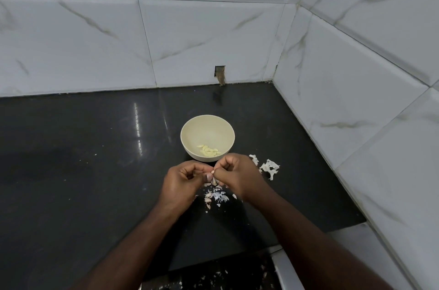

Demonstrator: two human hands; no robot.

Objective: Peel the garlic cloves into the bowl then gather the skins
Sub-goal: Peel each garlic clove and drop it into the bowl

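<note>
While both hands, left (180, 182) and right (237, 176), pinch one small pale garlic clove (213, 172) just before the cream round bowl (207, 137) on the black glossy desk (83, 182): mid-peeling; next, strip skin, drop clove in.

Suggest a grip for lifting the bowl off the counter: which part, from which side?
Take the bowl by its far rim, coming from above and behind. It stands upright and open with peeled cloves inside, and both hands crowd the near rim, so the far side is likely clearest.
</note>
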